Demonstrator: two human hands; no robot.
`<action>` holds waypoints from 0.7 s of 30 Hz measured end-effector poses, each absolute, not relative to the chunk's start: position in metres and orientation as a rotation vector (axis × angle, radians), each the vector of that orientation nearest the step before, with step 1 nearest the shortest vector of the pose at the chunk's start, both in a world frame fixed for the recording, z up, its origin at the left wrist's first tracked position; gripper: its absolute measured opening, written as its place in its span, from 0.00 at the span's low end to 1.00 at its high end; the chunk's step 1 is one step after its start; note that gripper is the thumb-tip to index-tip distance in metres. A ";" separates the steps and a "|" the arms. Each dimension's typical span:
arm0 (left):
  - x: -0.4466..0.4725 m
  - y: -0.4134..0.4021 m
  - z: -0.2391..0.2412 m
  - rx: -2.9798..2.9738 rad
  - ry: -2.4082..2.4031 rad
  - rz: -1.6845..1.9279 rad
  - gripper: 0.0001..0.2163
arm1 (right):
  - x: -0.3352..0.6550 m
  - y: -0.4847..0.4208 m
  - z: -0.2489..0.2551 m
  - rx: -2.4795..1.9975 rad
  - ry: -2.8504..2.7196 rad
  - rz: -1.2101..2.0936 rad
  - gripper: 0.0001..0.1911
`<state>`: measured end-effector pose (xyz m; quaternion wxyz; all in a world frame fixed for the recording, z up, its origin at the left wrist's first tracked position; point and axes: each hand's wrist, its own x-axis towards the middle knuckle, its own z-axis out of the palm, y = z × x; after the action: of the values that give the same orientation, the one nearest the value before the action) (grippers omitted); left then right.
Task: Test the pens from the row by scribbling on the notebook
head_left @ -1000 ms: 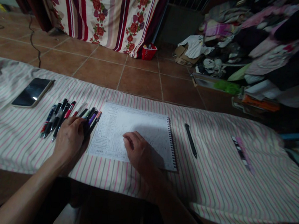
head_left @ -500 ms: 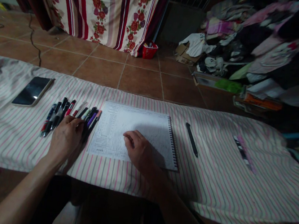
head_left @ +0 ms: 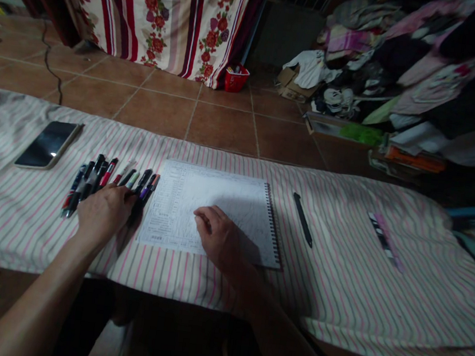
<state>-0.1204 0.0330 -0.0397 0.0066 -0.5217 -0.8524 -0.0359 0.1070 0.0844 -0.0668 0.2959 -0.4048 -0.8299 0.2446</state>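
Note:
My left hand (head_left: 106, 208) is lowered over the row of pens (head_left: 99, 175), its fingers bent down and closed on a pen near the right end. Which pen it grips is partly hidden by the hand. Dark, red, white and purple pens lie side by side there. My right hand (head_left: 219, 236) rests on a spiral-bound notebook (head_left: 227, 191), loosely curled, with nothing visible in its fingers. Print covers the page's left part, and the wire binding runs along its right edge. To the right of the notebook lies a black pen (head_left: 303, 219).
A phone (head_left: 46, 145) lies left of the pens on the striped cloth (head_left: 337, 282). Farther right are a black-and-white item (head_left: 381, 236) and a pinkish strip (head_left: 389, 243). Beyond, on the tiled floor, stand a red basket (head_left: 236, 79) and a heap of clothes (head_left: 364, 61).
My left hand has shifted slightly among the right-hand pens, and the purple pen now lies closer to its neighbours. My right hand keeps its place on the notebook. The view has moved slightly.

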 end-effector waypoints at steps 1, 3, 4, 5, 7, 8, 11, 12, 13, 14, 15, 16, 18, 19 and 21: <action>-0.119 0.034 -0.038 -1.617 -2.696 -0.094 0.13 | 0.107 0.084 -0.067 -1.077 -2.208 0.654 0.08; -0.116 0.037 -0.033 -1.585 -2.763 -0.090 0.14 | 0.107 0.085 -0.067 -1.072 -2.207 0.660 0.07; -0.114 0.038 -0.030 -1.576 -2.788 -0.109 0.14 | 0.107 0.085 -0.067 -1.070 -2.206 0.664 0.07; -0.112 0.038 -0.028 -1.565 -2.801 -0.147 0.14 | 0.108 0.085 -0.067 -1.068 -2.205 0.667 0.07; -0.110 0.039 -0.024 -1.530 -2.793 -0.262 0.15 | 0.108 0.084 -0.067 -1.062 -2.201 0.671 0.07; -0.108 0.040 -0.023 -1.505 -2.776 -0.334 0.15 | 0.108 0.084 -0.067 -1.058 -2.198 0.674 0.07; -0.106 0.042 -0.021 -1.417 -2.746 -0.557 0.14 | 0.109 0.084 -0.067 -1.041 -2.184 0.688 0.07; -0.104 0.044 -0.021 -1.395 -2.756 -0.672 0.13 | 0.109 0.085 -0.067 -1.033 -2.173 0.692 0.07; -0.102 0.046 -0.022 -1.369 -2.775 -0.850 0.12 | 0.110 0.085 -0.067 -1.026 -2.158 0.696 0.07; -0.098 0.048 -0.022 -1.347 -2.804 -1.099 0.12 | 0.110 0.085 -0.067 -1.022 -2.138 0.698 0.07; -0.093 0.051 -0.022 -1.322 -2.818 -1.418 0.12 | 0.110 0.086 -0.067 -1.021 -2.114 0.700 0.07; -0.088 0.053 -0.023 -1.278 -2.790 -1.827 0.12 | 0.110 0.086 -0.067 -1.023 -2.083 0.706 0.07; -0.074 0.058 -0.023 -1.168 -2.688 -2.564 0.15 | 0.110 0.087 -0.066 -1.035 -2.008 0.735 0.06; -0.067 0.060 -0.024 -1.104 -2.609 -2.793 0.17 | 0.111 0.087 -0.065 -1.046 -1.965 0.763 0.06; -0.053 0.063 -0.025 -1.102 -2.553 -3.003 0.20 | 0.112 0.088 -0.063 -1.077 -1.881 0.854 0.06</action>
<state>-0.0532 0.0633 -0.0250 -0.4577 -0.2394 -0.5546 -0.6524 0.1122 0.0877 -0.0633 0.3949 -0.4249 -0.7416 0.3369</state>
